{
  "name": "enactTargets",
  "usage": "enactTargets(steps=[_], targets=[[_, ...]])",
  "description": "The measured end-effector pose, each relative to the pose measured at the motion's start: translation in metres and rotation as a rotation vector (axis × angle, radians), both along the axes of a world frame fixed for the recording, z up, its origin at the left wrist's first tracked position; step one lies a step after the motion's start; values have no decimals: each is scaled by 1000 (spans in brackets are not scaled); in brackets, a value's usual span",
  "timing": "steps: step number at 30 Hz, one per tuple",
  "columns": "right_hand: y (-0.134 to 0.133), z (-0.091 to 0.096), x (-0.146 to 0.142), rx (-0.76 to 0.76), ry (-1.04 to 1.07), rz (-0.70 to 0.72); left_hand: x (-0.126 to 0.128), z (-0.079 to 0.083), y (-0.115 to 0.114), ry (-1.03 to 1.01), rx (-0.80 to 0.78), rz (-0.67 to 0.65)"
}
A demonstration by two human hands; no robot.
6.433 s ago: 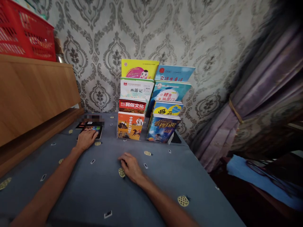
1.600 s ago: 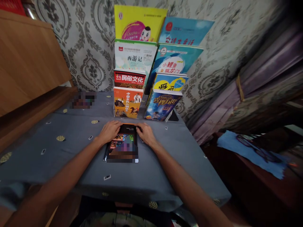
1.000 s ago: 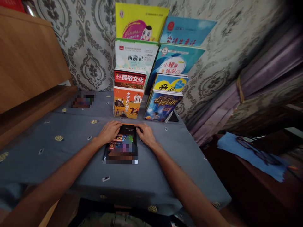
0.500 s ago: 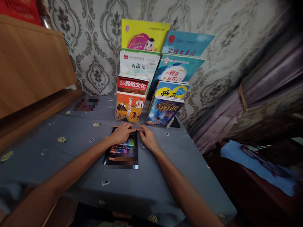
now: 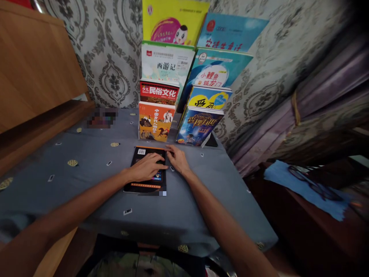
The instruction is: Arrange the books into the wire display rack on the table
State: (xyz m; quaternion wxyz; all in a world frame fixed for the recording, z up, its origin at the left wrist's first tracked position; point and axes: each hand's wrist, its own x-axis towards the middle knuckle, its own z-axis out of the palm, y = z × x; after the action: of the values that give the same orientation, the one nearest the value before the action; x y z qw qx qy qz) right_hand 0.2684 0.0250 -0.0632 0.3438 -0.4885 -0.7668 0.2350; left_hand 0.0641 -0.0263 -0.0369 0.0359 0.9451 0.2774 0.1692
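Note:
A black book (image 5: pixel 145 186) with an orange top edge and a barcode lies flat on the table. My left hand (image 5: pixel 147 167) rests palm down across the middle of its cover, fingers stretched to the right, hiding part of the print. At the book's upper right corner is my right hand (image 5: pixel 178 159), its fingers curled together against the edge. Just beyond stand an orange book (image 5: pixel 155 121) and a blue book (image 5: pixel 198 125), the front ones of two upright rows.
Behind them rise a red book (image 5: pixel 159 92), a white book (image 5: pixel 165 63) and a yellow book (image 5: pixel 175 19), with more blue ones on the right. A wooden cabinet (image 5: pixel 37 57) borders the left side. Glasses (image 5: pixel 315 182) lie on a blue cloth (image 5: pixel 282 177) at the right.
My left hand has slid down from the book's top edge to its middle, uncovering the barcode. My right hand stays near the upper right corner. The view has tilted downward.

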Motion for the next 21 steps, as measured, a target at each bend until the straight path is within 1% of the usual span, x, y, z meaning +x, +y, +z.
enactTargets(steps=[6,9,12,17,21], targets=[[-1,1,0,16,-4,0,0,9,-45,-20,-38,-69],[-2,0,0,42,-23,-2,0,12,-60,-15,-41,-92],[-4,0,0,87,-53,4,-1,12,-64,-8,-36,-93],[-10,0,-4,166,-168,12,-2,9,-62,-1,-24,-103],[-20,0,-5,187,-194,23,-3,8,-62,13,-6,-108]])
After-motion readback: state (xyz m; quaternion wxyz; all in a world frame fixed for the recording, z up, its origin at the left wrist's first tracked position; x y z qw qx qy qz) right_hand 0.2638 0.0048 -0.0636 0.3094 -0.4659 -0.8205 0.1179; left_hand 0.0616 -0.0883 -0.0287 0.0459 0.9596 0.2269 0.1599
